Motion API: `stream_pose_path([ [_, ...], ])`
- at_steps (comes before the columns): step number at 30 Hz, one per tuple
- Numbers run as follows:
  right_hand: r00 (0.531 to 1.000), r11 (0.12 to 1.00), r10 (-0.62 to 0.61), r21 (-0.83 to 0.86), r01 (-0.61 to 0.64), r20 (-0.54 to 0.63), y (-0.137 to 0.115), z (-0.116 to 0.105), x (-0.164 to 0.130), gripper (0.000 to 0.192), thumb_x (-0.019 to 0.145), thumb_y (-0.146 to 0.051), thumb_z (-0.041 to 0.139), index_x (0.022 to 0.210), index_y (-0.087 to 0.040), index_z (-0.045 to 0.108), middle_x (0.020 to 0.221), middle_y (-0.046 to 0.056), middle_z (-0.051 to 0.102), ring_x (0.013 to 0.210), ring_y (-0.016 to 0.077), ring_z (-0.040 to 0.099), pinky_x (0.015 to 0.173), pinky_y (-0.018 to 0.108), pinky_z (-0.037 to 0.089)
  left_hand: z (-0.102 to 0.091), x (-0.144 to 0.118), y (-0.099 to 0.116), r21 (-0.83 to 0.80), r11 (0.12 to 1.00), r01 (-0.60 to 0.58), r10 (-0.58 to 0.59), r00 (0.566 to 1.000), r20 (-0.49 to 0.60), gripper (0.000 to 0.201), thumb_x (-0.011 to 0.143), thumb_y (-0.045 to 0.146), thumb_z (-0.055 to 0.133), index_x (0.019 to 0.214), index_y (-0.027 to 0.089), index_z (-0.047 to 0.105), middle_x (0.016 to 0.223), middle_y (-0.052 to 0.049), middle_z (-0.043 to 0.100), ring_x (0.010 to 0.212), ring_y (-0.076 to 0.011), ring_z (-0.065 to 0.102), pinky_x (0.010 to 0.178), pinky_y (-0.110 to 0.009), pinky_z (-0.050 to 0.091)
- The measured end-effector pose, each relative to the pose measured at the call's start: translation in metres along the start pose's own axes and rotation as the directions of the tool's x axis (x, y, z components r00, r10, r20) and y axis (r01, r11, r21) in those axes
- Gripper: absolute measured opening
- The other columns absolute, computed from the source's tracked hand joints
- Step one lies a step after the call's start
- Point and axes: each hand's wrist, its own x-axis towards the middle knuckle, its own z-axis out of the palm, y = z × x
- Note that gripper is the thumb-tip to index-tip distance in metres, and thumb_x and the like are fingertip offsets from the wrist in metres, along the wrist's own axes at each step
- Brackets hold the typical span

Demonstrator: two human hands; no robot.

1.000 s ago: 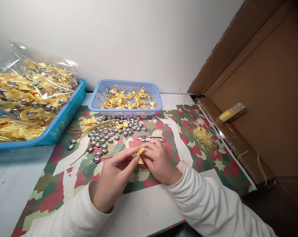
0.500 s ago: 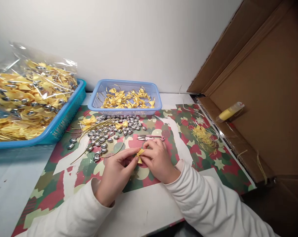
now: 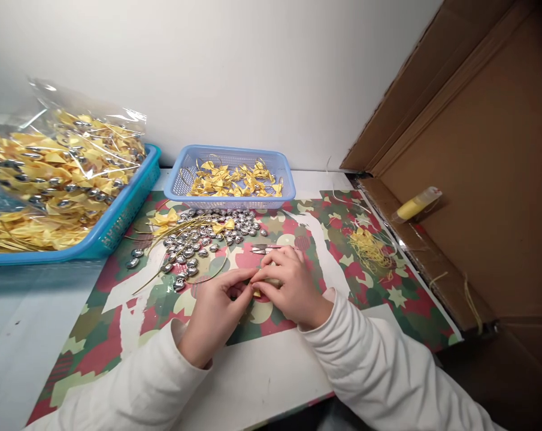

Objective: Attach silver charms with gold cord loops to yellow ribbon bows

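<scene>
Both my hands meet fingertip to fingertip over the patterned sheet. My left hand [image 3: 222,302] is closed in a pinch on a small yellow ribbon bow [image 3: 257,294], of which only a bit shows below the fingers. From the other side my right hand [image 3: 293,287] pinches the same bow, covering most of it. Just beyond the right fingers lie small thread snips [image 3: 264,248]. Silver jingle bells [image 3: 192,251] are heaped past my left hand, with a yellow bow [image 3: 223,225] and gold cords [image 3: 181,228] lying on them.
A blue basket [image 3: 230,203] with corded yellow bows stands at the back. At left, a larger blue basket [image 3: 118,218] holds loose bows and a clear bag [image 3: 86,149] of belled bows. Thread scraps [image 3: 369,251] lie right, near a cardboard wall [image 3: 468,179] and a yellow-filled tube [image 3: 417,205].
My right fingers have closed in against the left ones, so the bow between them is now mostly hidden. The camera view has shifted slightly.
</scene>
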Motion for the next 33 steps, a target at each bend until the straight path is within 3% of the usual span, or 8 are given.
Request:
stream_pose_path([
  [3,0.998,0.997,-0.059,0.039,0.059,0.001,0.0,0.002,0.001,0.015,0.085,-0.012,0.064,0.076,-0.023,0.069,0.091,0.002,0.07,0.093,0.0203,0.051,0.089,0.04,0.038,0.0,0.0,0.001,0.001,1.0,-0.029,0.029,0.999,0.017,0.024,0.08,0.029,0.061,0.091,0.018,0.079,0.06,-0.001,0.067,0.05,-0.0129,0.048,0.045,-0.022,0.036],
  [6,0.985,0.963,-0.094,0.239,0.126,-0.143,-0.005,-0.003,0.001,0.017,0.09,-0.012,0.056,0.081,-0.023,0.065,0.092,0.003,0.074,0.095,0.0203,0.056,0.09,0.04,0.044,0.001,0.001,0.0,0.022,0.997,-0.075,0.075,0.997,0.0,0.02,0.077,0.024,0.061,0.083,0.019,0.08,0.061,-0.001,0.068,0.053,-0.0142,0.052,0.049,-0.022,0.04],
  [10,0.946,0.849,0.034,0.509,0.143,-0.322,-0.01,-0.018,0.0,0.011,0.095,-0.022,0.053,0.09,-0.022,0.062,0.083,0.004,0.074,0.083,0.0178,0.067,0.08,0.036,0.054,0.001,0.001,-0.004,0.014,0.999,-0.05,0.05,0.999,-0.015,0.025,0.075,0.026,0.065,0.094,0.02,0.08,0.08,-0.006,0.077,0.065,-0.0205,0.064,0.057,-0.027,0.049],
  [18,0.945,0.805,0.03,0.568,0.171,-0.327,-0.009,-0.021,-0.001,0.01,0.095,-0.028,0.056,0.09,-0.021,0.061,0.077,0.002,0.071,0.077,0.0148,0.069,0.074,0.03,0.055,0.003,-0.001,-0.002,0.04,0.995,-0.095,0.093,0.994,0.051,0.027,0.078,0.026,0.063,0.1,0.02,0.078,0.089,-0.008,0.077,0.065,-0.0204,0.064,0.06,-0.029,0.05],
  [22,0.952,0.806,0.106,0.585,0.088,-0.288,-0.008,-0.019,0.001,0.008,0.094,-0.026,0.057,0.09,-0.021,0.062,0.083,0.003,0.07,0.083,0.0157,0.066,0.076,0.031,0.053,-0.015,0.001,0.01,0.238,0.925,-0.296,0.314,0.949,-0.04,0.032,0.077,0.022,0.06,0.105,0.022,0.074,0.114,-0.011,0.069,0.093,-0.0266,0.064,0.084,-0.036,0.049],
  [24,0.958,0.808,0.142,0.589,0.035,-0.251,-0.009,-0.017,0.002,0.006,0.092,-0.024,0.058,0.089,-0.021,0.062,0.084,0.003,0.069,0.084,0.0155,0.065,0.077,0.03,0.052,-0.03,0.004,0.015,0.398,0.853,-0.338,0.391,0.918,-0.06,0.028,0.071,0.019,0.058,0.096,0.021,0.073,0.101,-0.01,0.067,0.1,-0.0296,0.06,0.09,-0.039,0.045],
  [29,0.963,0.793,0.224,0.603,-0.09,-0.15,-0.01,-0.013,0.002,0.004,0.088,-0.021,0.059,0.087,-0.021,0.063,0.084,0.001,0.066,0.081,0.0142,0.062,0.075,0.028,0.051,-0.058,0.01,0.012,0.498,0.793,-0.352,0.14,0.9,0.414,0.02,0.064,0.02,0.063,0.084,0.022,0.067,0.075,-0.001,0.063,0.066,-0.0192,0.058,0.059,-0.026,0.042],
  [33,0.975,0.782,0.218,0.604,-0.152,-0.036,-0.011,-0.011,-0.001,0.011,0.093,-0.025,0.053,0.088,-0.02,0.061,0.084,0.002,0.068,0.076,0.0133,0.063,0.067,0.025,0.05,-0.057,0.012,0.004,0.519,0.785,-0.339,0.064,0.877,0.476,0.01,0.071,0.021,0.059,0.076,0.021,0.069,0.065,-0.001,0.063,0.059,-0.0162,0.056,0.055,-0.024,0.038],
])
